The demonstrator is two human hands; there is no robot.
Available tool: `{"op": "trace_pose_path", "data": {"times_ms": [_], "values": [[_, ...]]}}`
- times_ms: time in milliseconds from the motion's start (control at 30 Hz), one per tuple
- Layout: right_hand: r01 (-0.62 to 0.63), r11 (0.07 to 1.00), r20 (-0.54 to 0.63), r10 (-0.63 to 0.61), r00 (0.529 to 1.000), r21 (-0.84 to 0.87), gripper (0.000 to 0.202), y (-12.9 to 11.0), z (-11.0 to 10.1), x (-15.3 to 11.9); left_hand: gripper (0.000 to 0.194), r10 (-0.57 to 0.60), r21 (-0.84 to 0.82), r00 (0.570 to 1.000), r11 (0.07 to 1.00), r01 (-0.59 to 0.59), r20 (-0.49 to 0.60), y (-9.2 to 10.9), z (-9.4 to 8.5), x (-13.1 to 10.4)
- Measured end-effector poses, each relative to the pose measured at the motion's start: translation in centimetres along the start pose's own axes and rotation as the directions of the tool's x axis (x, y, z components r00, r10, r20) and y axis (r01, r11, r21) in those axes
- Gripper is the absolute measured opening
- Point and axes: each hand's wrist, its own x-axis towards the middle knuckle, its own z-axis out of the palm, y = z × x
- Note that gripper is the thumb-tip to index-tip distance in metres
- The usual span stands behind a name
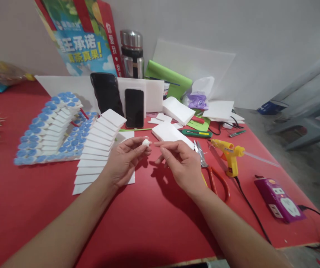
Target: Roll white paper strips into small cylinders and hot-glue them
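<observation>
Over the surface [146, 223], left hand [126, 156]: grip pinching a small white piece [146, 142], seemingly to steady it
Right hand [184, 165]: grip loosely spread, seemingly empty
Glue gun [229, 151]: nearby, likely for reach

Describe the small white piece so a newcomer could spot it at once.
Start from the red table and find the left hand beside the stepped white strips. The small white piece is pinched there, opposite the right hand. Unlike the flat white slabs behind, it is tiny and lumpy.
</observation>
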Motion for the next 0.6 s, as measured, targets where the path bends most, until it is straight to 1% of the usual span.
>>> {"op": "trace_pose_path", "data": {"times_ms": [100,200,300,400,533,600], "values": [[-0.031,0.999,-0.067,0.033,0.997,0.026,0.008,-0.09,-0.16,0.38,0.031,-0.047,-0.090,0.995,0.994,0.055,0.086,0.23,0.15,-0.22],[-0.023,0.997,-0.087,0.029,0.996,0.072,0.010,-0.04,-0.17,0.51,0.031,-0.063,-0.132,0.986,0.988,0.084,0.157,0.40,0.21,-0.46],[-0.051,0.991,-0.050,0.058,0.997,0.125,0.014,-0.04,-0.14,0.48,0.031,-0.063,-0.148,0.977,0.984,0.095,0.205,0.46,0.15,-0.55],[-0.104,0.973,-0.003,0.107,0.994,0.206,0.020,-0.02,-0.08,0.45,0.027,-0.058,-0.137,0.971,0.986,0.091,0.230,0.47,0.11,-0.56],[-0.239,0.922,0.064,0.231,0.971,0.303,0.036,0.26,0.03,0.43,0.026,-0.046,-0.093,0.971,0.993,0.070,0.235,0.46,0.17,-0.67],[-0.275,0.901,0.090,0.260,0.961,0.336,0.041,0.51,0.06,0.42,0.027,-0.038,-0.069,0.970,0.996,0.056,0.240,0.40,0.20,-0.75]]}}
